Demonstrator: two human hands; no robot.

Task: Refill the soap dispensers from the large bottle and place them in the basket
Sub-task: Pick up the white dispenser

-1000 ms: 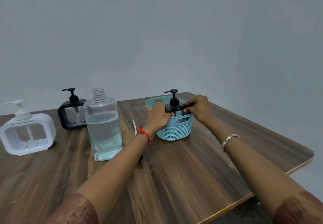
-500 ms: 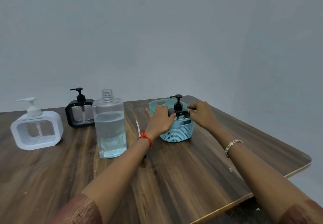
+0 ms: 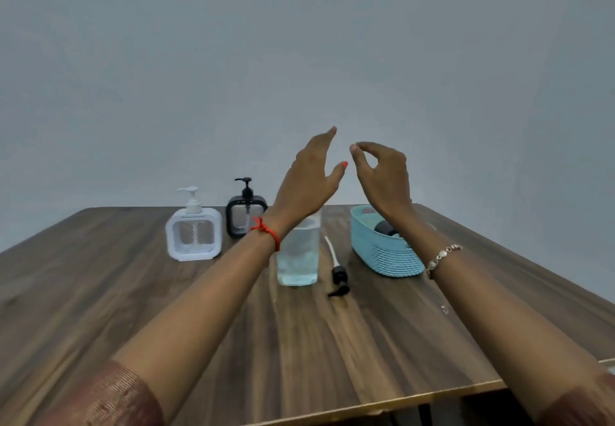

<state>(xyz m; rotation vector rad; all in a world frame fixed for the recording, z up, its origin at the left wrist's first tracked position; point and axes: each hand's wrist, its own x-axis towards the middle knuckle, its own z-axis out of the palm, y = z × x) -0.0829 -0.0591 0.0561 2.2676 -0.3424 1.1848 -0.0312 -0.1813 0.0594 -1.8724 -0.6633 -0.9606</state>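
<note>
Two bare forearms reach forward over a dark wooden table (image 3: 199, 309), both hands raised in the air in front of a plain grey wall. The left hand (image 3: 311, 179) is spread, fingers pointing up, thumb apart, and has hold of nothing; a red thread is tied round its wrist. The right hand (image 3: 382, 172) is loosely curled, thumb and forefinger close together, also holding nothing; a bracelet sits on that forearm.

Below the right wrist stands a light blue basket (image 3: 382, 256) on the table. A dark dispenser (image 3: 384, 227) lies inside it, mostly hidden by the basket wall and the arm. The hands are well above the basket and apart from it.

Behind the left wrist stands a large clear bottle (image 3: 298, 259), partly filled with clear liquid. Between bottle and basket a loose black pump (image 3: 339, 279) with a white tube lies flat on the table. Farther left stand a white dispenser (image 3: 194, 231) and, just beside it, a black dispenser (image 3: 245, 212), both upright with pumps on.
</note>
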